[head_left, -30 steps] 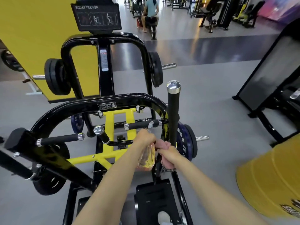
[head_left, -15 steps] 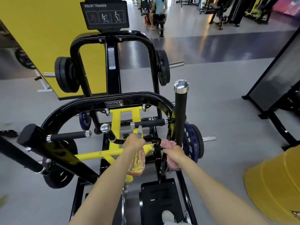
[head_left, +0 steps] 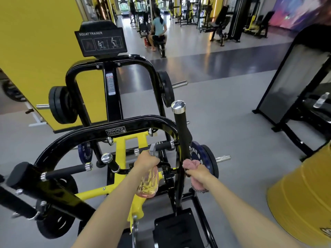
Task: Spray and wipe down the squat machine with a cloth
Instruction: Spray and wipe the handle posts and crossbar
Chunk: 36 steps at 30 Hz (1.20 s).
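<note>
Grey gym floor (head_left: 232,122), one squat machine (head_left: 114,133) front and centre, base cut off below. Two hands: left hand (head_left: 146,162) gripping one spray bottle (head_left: 147,185), neck hidden; right hand (head_left: 198,173) clutching one pink cloth (head_left: 191,163) against the upright post (head_left: 181,131), half hidden too.

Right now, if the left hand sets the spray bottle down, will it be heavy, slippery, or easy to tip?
The spray bottle looks well filled with yellowish liquid, so probably heavy for its size. Its smooth clear wall may slip when wet.
</note>
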Each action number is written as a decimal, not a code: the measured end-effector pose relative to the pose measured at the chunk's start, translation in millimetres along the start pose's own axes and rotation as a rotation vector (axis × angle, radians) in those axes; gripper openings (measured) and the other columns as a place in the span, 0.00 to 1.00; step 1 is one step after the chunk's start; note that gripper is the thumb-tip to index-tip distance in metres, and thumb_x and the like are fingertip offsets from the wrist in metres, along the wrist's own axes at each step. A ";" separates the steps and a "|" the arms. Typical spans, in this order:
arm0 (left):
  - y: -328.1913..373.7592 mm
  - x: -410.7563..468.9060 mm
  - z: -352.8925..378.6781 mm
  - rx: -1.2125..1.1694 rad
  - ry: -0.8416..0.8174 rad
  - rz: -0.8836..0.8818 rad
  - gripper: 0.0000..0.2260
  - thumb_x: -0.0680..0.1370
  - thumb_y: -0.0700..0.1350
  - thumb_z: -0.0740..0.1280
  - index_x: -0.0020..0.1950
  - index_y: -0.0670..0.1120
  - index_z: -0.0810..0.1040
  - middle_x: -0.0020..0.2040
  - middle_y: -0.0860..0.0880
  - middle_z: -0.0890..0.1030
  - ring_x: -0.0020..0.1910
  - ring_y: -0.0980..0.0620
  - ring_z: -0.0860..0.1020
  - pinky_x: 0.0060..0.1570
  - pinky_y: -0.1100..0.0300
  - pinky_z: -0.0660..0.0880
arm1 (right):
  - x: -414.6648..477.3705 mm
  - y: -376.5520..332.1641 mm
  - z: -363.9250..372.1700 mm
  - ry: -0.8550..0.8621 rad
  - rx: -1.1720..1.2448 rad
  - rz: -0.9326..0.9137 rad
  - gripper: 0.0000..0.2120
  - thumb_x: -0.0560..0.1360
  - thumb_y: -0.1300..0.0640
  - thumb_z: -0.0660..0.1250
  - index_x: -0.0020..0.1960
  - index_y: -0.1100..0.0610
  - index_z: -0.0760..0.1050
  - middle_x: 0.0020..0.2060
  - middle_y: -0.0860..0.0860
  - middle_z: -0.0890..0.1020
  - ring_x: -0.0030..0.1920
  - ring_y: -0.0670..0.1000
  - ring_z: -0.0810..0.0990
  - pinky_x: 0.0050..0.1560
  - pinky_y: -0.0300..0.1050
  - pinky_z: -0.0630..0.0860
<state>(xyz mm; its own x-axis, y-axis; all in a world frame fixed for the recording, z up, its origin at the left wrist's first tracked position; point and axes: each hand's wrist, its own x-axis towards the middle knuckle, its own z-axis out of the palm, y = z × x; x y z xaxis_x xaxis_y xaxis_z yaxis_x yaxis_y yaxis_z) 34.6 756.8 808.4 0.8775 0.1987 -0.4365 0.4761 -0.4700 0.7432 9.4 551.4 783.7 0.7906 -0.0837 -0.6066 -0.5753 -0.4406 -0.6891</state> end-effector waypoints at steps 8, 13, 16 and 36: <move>35.7 -31.3 -2.2 -0.172 -0.173 0.260 0.27 0.69 0.33 0.63 0.66 0.51 0.73 0.39 0.44 0.77 0.33 0.48 0.73 0.30 0.60 0.72 | 4.6 -14.3 -21.4 0.150 0.331 0.032 0.14 0.74 0.57 0.68 0.58 0.56 0.72 0.50 0.54 0.78 0.54 0.56 0.77 0.57 0.46 0.72; 51.2 -57.3 -16.3 -0.307 -0.120 0.420 0.34 0.69 0.27 0.64 0.65 0.61 0.73 0.42 0.53 0.82 0.35 0.50 0.74 0.34 0.59 0.74 | -15.4 -28.8 -2.3 0.121 0.463 -0.002 0.10 0.75 0.62 0.64 0.55 0.53 0.70 0.50 0.54 0.76 0.52 0.55 0.74 0.60 0.47 0.70; 55.2 -73.3 -24.4 -0.344 -0.120 0.391 0.29 0.69 0.28 0.68 0.67 0.48 0.73 0.42 0.43 0.81 0.38 0.47 0.80 0.37 0.57 0.79 | -22.9 -26.0 6.4 0.123 0.442 -0.018 0.19 0.74 0.59 0.66 0.64 0.56 0.69 0.52 0.56 0.77 0.54 0.56 0.75 0.60 0.50 0.72; 4.8 -95.8 38.7 -0.127 -0.177 0.302 0.15 0.70 0.31 0.64 0.37 0.53 0.70 0.35 0.43 0.70 0.37 0.46 0.70 0.41 0.49 0.73 | -43.4 59.8 -0.9 0.227 0.433 0.045 0.18 0.73 0.58 0.68 0.62 0.54 0.71 0.55 0.56 0.79 0.57 0.57 0.77 0.64 0.51 0.72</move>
<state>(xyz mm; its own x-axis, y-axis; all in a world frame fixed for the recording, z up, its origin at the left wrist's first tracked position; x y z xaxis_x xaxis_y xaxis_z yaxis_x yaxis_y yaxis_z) -49.4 702.3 834.2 0.9612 -0.0898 -0.2607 0.2105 -0.3718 0.9041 -59.1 527.9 769.2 0.7609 -0.3082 -0.5710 -0.6063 -0.0244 -0.7949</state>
